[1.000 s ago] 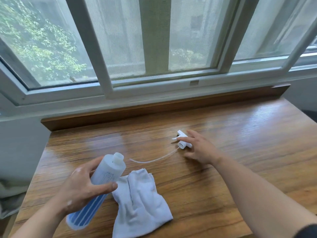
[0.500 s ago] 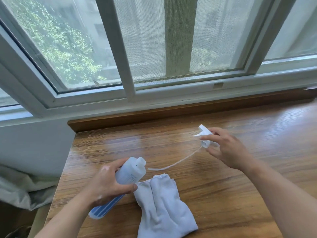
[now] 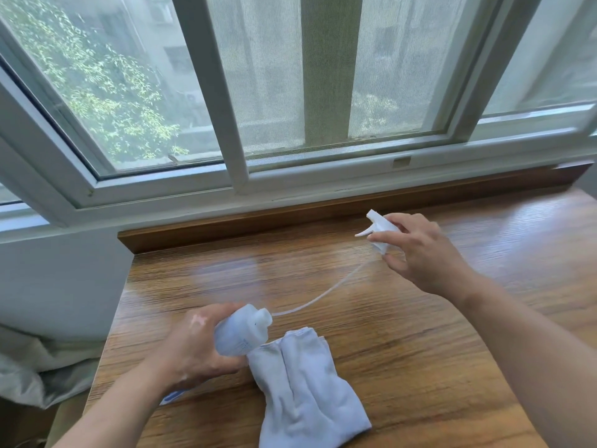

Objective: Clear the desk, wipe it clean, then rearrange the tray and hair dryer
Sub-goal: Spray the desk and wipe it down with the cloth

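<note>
1. Head view, looking down on a wooden table [image 3: 420, 350] that sits against a white-framed window [image 3: 226, 92]; I see both bare arms reaching in from the bottom edge.
2. My left hand [image 3: 193, 347], lower left of centre, is wrapped around a pale translucent spray bottle [image 3: 239, 331]. The bottle is tilted, with its uncapped neck aimed toward the upper right and a blue-striped lower end showing under the wrist.
3. My right hand [image 3: 423, 253], at right of centre, is raised above the tabletop and pinches the white trigger sprayer head [image 3: 379, 229] between thumb and fingers, nozzle pointing left.
4. A thin clear dip tube [image 3: 323, 295] curves down from the sprayer head toward the lower left. Its tip ends right at the bottle's mouth; I cannot tell whether it has gone inside.
5. A crumpled white cloth [image 3: 303, 392] lies on the table at bottom centre, its upper edge just beside the bottle and the left hand's fingers.
6. The tabletop shines with window glare around the middle.
7. A dark wooden rail [image 3: 323, 211] runs along the table's far edge under the sill.
8. Grey fabric [image 3: 38, 367] is bunched off the table at lower left.
</note>
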{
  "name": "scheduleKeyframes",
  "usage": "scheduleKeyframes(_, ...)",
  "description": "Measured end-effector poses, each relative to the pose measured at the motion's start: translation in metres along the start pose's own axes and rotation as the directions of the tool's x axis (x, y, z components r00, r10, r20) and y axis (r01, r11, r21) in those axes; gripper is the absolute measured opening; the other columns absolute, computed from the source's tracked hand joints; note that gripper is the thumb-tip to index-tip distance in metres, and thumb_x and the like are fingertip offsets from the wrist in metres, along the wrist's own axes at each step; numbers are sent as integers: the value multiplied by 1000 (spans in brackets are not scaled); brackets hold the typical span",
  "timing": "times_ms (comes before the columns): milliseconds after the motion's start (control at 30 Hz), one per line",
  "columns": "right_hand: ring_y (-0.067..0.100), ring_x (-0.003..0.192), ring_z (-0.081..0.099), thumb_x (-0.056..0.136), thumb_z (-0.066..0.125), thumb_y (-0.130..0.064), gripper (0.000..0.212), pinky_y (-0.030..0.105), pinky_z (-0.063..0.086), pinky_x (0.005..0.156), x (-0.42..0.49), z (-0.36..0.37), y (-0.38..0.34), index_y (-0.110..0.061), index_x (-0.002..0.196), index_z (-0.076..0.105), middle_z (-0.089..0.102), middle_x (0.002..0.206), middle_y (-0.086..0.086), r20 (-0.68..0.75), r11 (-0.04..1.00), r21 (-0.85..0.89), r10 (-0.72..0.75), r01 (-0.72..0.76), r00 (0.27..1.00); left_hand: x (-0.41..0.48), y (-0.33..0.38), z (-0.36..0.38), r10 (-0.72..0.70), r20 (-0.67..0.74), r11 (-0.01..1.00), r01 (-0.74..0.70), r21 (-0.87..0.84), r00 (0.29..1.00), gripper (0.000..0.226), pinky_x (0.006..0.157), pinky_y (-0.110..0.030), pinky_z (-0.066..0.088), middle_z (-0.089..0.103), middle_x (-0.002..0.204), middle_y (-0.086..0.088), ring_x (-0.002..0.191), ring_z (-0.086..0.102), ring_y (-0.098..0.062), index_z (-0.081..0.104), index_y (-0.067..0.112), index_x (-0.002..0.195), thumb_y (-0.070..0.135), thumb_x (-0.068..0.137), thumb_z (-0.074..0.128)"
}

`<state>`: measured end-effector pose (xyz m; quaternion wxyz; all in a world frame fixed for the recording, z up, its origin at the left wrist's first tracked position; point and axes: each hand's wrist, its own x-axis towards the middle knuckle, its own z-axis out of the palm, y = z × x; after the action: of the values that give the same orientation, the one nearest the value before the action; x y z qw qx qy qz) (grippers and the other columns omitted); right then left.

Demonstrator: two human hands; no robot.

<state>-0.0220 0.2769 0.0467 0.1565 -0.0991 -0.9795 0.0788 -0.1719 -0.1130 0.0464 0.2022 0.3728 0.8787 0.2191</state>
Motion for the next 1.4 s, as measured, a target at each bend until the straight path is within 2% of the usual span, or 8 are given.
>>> scheduleKeyframes(233, 27, 104, 57, 76, 82, -21, 49, 46, 50, 78, -1, 6, -12, -39, 119, 69, 59, 128, 4, 14, 997, -58, -40, 40, 999, -1, -1, 5, 5, 41, 1000, -6, 10, 999, 88, 79, -2, 40, 60, 110, 33, 99, 58, 9, 62, 37, 135, 64, 52, 71)
scheduleKeyframes(400, 29, 101, 57, 73, 81, -18, 49, 45, 50, 76, -1, 13, -27, -38, 115, 69, 59, 125, 5, 14, 994, -62, -88, 89, 996, 0, 0, 10, 6, 40, 999, -8, 52, 999, 80, 80, 1, 37, 59, 115, 31, 104, 57, 6, 61, 37, 133, 60, 59, 80)
scheduleKeyframes(500, 28, 101, 56, 73, 81, -17, 49, 43, 48, 75, 1, 12, -31, -38, 115, 69, 59, 125, 5, -9, 994, -60, -92, 92, 996, 1, -4, 13, -4, 41, 999, 2, 55, 999, 90, 82, -7, 40, 60, 112, 30, 103, 60, 2, 62, 34, 136, 67, 53, 70)
scheduleKeyframes(667, 29, 102, 56, 73, 82, -16, 49, 45, 48, 76, 2, 6, -33, -35, 116, 70, 58, 125, 6, -23, 992, -71, -105, 103, 994, 1, -13, 15, -20, 40, 997, 17, 79, 999, 89, 82, -10, 41, 63, 116, 25, 103, 60, 0, 60, 34, 138, 60, 55, 75)
scheduleKeyframes(900, 28, 104, 55, 77, 79, -19, 44, 44, 47, 77, 6, -3, -47, -35, 117, 70, 57, 127, 7, -25, 990, -48, -134, 132, 991, 5, -9, 17, -33, 60, 994, 27, 103, 998, 92, 85, -17, 45, 67, 123, 18, 105, 61, -3, 58, 36, 139, 68, 54, 71)
scheduleKeyframes(1033, 29, 100, 55, 76, 79, -21, 44, 45, 49, 77, 11, -2, -69, -34, 116, 70, 57, 124, 9, -45, 983, -8, -184, 184, 982, 10, -1, 16, -23, 62, 994, 16, 109, 998, 85, 86, -17, 47, 67, 124, 16, 106, 61, -4, 56, 34, 141, 56, 64, 84)
scheduleKeyframes(1167, 30, 92, 56, 77, 73, -26, 41, 48, 52, 78, 8, 16, -96, -37, 116, 69, 57, 121, 9, -3, 974, 106, -199, 198, 980, 15, 10, 14, -10, 25, 999, 9, 42, 1000, 80, 77, -2, 39, 65, 119, 22, 103, 60, 0, 58, 35, 139, 46, 64, 85)
scheduleKeyframes(1400, 26, 86, 50, 75, 80, -22, 45, 36, 47, 87, 5, 31, -135, -35, 117, 71, 55, 119, 10, 36, 938, 281, -223, 204, 974, 27, 32, 11, 57, 10, 996, -56, -75, 998, 67, 72, -14, 50, 69, 104, 18, 90, 63, 0, 60, 48, 125, 48, 62, 83)
